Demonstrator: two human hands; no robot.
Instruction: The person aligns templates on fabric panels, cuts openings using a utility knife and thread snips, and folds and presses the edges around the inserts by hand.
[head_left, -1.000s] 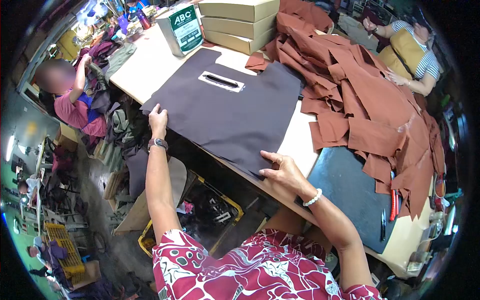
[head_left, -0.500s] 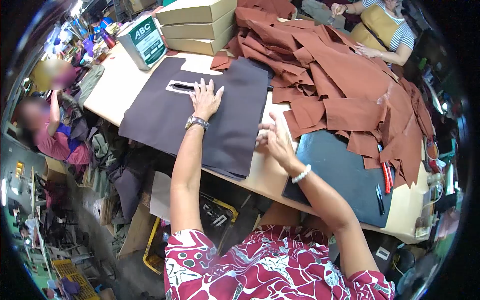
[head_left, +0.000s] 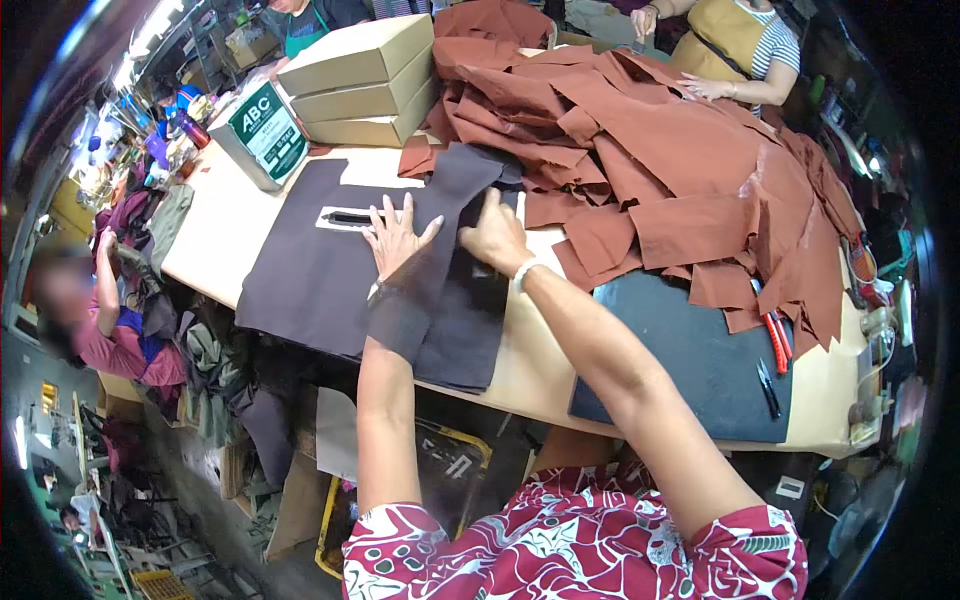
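Dark grey fabric panels (head_left: 290, 275) lie stacked on the table in front of me. Near the top of the uppermost one is a white-framed slot with a black strip (head_left: 345, 218) in it. My left hand (head_left: 398, 240) lies flat on this panel just right of the slot, fingers spread. At the panel's upper right, my right hand (head_left: 495, 232) is closed on its edge. That side is lifted and folds over toward the left, with blurred fabric crossing my left wrist. Darker fabric shows beneath the raised side.
A heap of brown fabric pieces (head_left: 690, 150) covers the right side, touched by a co-worker's hand (head_left: 708, 87). A dark mat (head_left: 670, 360) holds black-handled snips (head_left: 768, 390) and a red-handled tool (head_left: 779, 338). Stacked boxes (head_left: 365, 80) and an ABC can (head_left: 262, 135) stand behind.
My right hand has moved up and left from above the table, and has taken hold of the panel's edge. The panel's right side is now raised. My left hand stays beside the slot.
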